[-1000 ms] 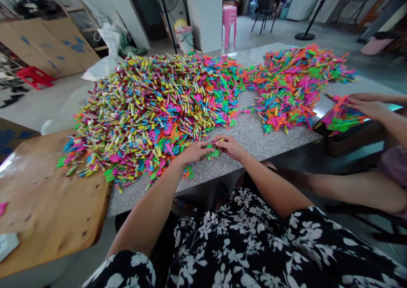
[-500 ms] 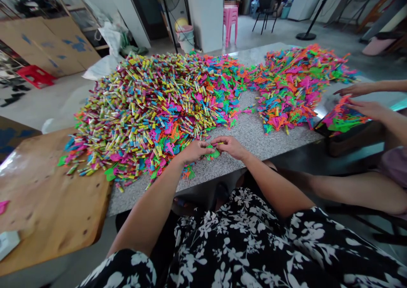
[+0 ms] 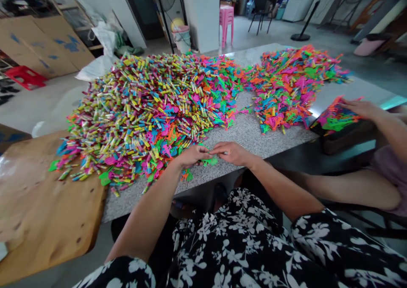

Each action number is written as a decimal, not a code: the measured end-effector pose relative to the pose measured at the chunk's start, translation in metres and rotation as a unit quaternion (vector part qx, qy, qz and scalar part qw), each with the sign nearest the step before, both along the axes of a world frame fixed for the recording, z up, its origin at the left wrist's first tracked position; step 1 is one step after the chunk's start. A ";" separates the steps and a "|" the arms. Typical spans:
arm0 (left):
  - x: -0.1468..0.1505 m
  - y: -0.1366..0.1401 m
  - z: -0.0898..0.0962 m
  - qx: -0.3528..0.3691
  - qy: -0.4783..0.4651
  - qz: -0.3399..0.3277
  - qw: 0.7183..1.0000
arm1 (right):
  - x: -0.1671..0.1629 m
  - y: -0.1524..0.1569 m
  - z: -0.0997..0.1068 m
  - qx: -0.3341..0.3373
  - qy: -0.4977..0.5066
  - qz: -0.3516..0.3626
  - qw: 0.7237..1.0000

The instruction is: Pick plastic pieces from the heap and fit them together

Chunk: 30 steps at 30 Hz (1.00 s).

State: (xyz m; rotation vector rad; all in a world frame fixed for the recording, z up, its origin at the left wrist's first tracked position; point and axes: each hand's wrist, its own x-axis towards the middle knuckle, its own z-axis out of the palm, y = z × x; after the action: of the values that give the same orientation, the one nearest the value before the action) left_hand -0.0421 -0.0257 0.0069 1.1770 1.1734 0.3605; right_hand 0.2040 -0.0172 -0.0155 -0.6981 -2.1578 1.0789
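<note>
My left hand (image 3: 192,156) is closed in a pinch just above the front edge of the speckled stone table (image 3: 273,146). Its fingertips meet those of my right hand (image 3: 233,153), also pinched. Whatever is between the fingers is too small and covered to make out. Bright green plastic pieces (image 3: 210,161) show just under and beside the fingertips. Left of my hands spreads a big heap of small tubes with yellow, blue and pink wrapping (image 3: 136,101). Loose green, pink, orange and blue plastic pieces (image 3: 170,141) lie mixed into its near side.
A second heap of coloured plastic pieces (image 3: 289,84) lies on the right of the table. Beyond it, a co-worker's hand (image 3: 362,107) rests at a dark tray of such pieces (image 3: 338,118). A wooden board (image 3: 47,211) adjoins the table at left. Pink stools (image 3: 226,23) stand behind.
The view has shifted slightly. My hands stay together at the fingertips, with my right fingers now straighter over the left. One of the co-worker's hands has gone from sight.
</note>
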 end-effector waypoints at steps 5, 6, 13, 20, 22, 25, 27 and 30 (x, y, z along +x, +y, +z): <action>-0.002 -0.012 0.003 0.046 0.060 -0.010 0.997 | -0.003 -0.016 0.000 -0.009 -0.017 0.003 1.000; -0.007 -0.011 -0.001 0.049 0.062 -0.012 0.997 | -0.007 -0.016 -0.005 -0.025 -0.026 0.001 0.999; 0.007 -0.011 -0.008 0.067 0.026 -0.022 0.997 | -0.006 -0.036 -0.026 -0.082 -0.013 -0.105 0.991; 0.019 -0.007 -0.008 0.152 0.130 -0.015 0.980 | 0.061 -0.012 -0.024 -0.164 -0.098 -0.142 0.971; 0.003 0.003 -0.011 0.225 0.206 0.023 0.952 | 0.087 0.019 -0.010 -0.147 -0.095 -0.232 0.957; -0.019 0.016 -0.013 0.285 0.274 0.078 0.915 | 0.117 0.057 0.019 -0.070 0.089 -0.487 0.866; -0.027 0.022 -0.014 0.314 0.368 0.084 0.871 | 0.121 0.073 0.027 -0.042 0.184 -0.566 0.802; -0.026 0.021 -0.013 0.317 0.485 0.026 0.815 | 0.092 0.083 0.012 -0.104 0.116 -0.489 0.858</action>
State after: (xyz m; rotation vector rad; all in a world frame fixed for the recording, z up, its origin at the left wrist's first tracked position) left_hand -0.0679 -0.0048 -0.0060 2.0387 2.0651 0.1710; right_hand 0.2962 0.0659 -0.0031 -1.4581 -1.1764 0.7497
